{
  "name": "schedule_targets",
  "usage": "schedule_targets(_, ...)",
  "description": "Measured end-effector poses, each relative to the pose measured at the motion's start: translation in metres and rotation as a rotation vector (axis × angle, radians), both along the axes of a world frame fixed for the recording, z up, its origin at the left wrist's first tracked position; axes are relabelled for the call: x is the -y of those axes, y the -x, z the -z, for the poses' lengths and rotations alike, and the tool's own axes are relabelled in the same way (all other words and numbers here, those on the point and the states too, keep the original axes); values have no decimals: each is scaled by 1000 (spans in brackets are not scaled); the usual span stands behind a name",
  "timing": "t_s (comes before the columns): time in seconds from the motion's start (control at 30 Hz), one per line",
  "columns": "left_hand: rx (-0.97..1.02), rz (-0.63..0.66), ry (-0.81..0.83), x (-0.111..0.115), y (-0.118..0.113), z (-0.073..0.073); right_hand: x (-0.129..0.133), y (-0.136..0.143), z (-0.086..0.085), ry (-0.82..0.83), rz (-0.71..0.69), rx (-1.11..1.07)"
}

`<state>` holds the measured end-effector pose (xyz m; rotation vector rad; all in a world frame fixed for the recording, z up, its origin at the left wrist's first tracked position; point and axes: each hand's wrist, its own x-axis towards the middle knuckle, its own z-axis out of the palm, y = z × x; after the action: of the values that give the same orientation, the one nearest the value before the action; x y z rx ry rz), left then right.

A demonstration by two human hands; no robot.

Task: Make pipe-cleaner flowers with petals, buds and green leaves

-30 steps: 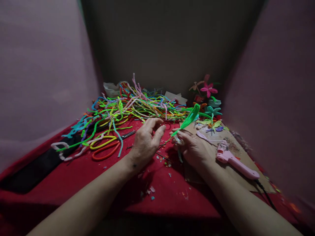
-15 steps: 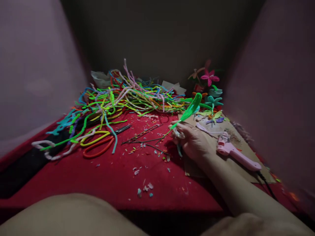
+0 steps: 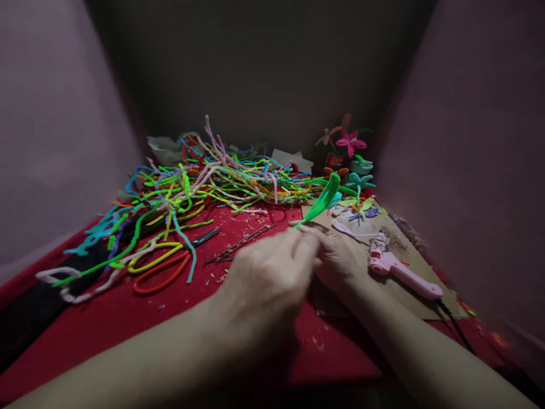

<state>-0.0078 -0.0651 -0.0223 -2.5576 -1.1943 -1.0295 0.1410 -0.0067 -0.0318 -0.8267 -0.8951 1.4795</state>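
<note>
My right hand (image 3: pixel 334 255) is closed on a green pipe-cleaner leaf (image 3: pixel 326 196), whose looped blade points up and to the right from the fingertips. My left hand (image 3: pixel 270 272) is at the lower end of the leaf, its fingers curled in and close against the right hand. What the left fingers grip is hidden behind the hand, as is the leaf's thin stem. Left of my hands lie scissors (image 3: pixel 162 275) with one yellow and one red handle. Several thin dark wires (image 3: pixel 238 247) lie beyond the left hand.
A tangled heap of coloured pipe cleaners (image 3: pixel 230 176) covers the back of the red cloth (image 3: pixel 170 341). On the right, a pink glue gun (image 3: pixel 404 272) with a black cord rests on a cardboard sheet (image 3: pixel 340 307). Pipe-cleaner flowers (image 3: pixel 349 142) stand behind it.
My left hand has come in from the lower left to meet the right hand at the leaf's base. My right hand keeps hold of the leaf. The view has shifted slightly.
</note>
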Motion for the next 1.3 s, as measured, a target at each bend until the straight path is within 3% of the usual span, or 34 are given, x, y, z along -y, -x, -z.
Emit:
schedule_targets(0.07,-234,-63,-119,-35,0,-27,0,1,3,-42,30,13)
schedule_targets(0.13,-335,-126,-223,-51,-1,-36,0,2,5,-45,37,47)
schedule_targets(0.33,-423,-65,-305,-51,-5,-17,5,7,2,5,69,131)
schedule_targets(0.47,-405,-78,-284,-54,-5,-13,7,8,1,15,55,189)
schedule_targets(0.53,-349,-67,-172,-55,-3,-12,7,8,3,-4,39,194)
schedule_targets(0.6,-179,-47,39,-57,0,-12,8,9,3,-13,2,186)
schedule_targets(0.77,552,147,871,-61,4,-19,13,11,-4,-55,-75,144)
schedule_targets(0.83,771,240,1115,-61,5,-22,14,11,-6,-99,-121,134)
schedule_targets(1.0,1026,413,1348,-59,5,-23,14,10,-5,-150,-144,152)
schedule_targets(1.3,1103,569,1517,-60,9,-20,8,10,3,-139,-200,-9)
